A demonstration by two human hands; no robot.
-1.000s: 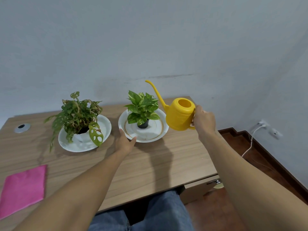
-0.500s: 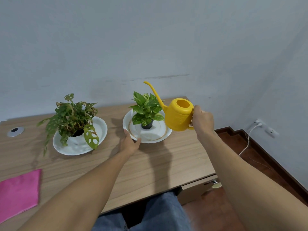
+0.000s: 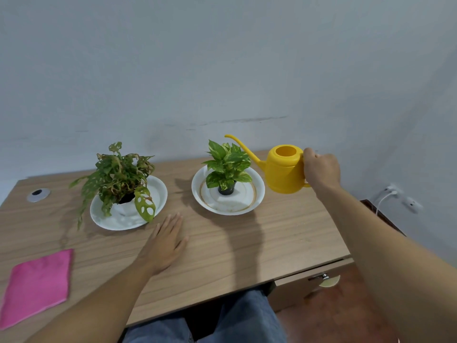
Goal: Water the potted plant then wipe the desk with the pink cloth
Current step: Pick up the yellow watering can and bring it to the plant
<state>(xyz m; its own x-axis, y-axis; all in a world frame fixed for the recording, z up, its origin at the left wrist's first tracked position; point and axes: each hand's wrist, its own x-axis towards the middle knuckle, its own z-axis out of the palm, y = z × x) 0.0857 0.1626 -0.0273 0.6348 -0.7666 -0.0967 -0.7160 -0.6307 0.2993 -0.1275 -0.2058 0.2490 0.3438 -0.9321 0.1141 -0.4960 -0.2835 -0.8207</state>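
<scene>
Right hand (image 3: pixel 321 169) gripping yellow watering can (image 3: pixel 284 173) handle, left hand (image 3: pixel 164 243) flat, fingers spread on desk (image 3: pixel 247 243)

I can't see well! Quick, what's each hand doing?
Left hand: open, flat on the desk, holding nothing.
Right hand: closed on the watering can handle.

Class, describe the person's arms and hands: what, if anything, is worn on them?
Both forearms are bare, no sleeves in view. The left hand and right hand show no gloves, watch or bracelets; rings cannot be made out.
</scene>
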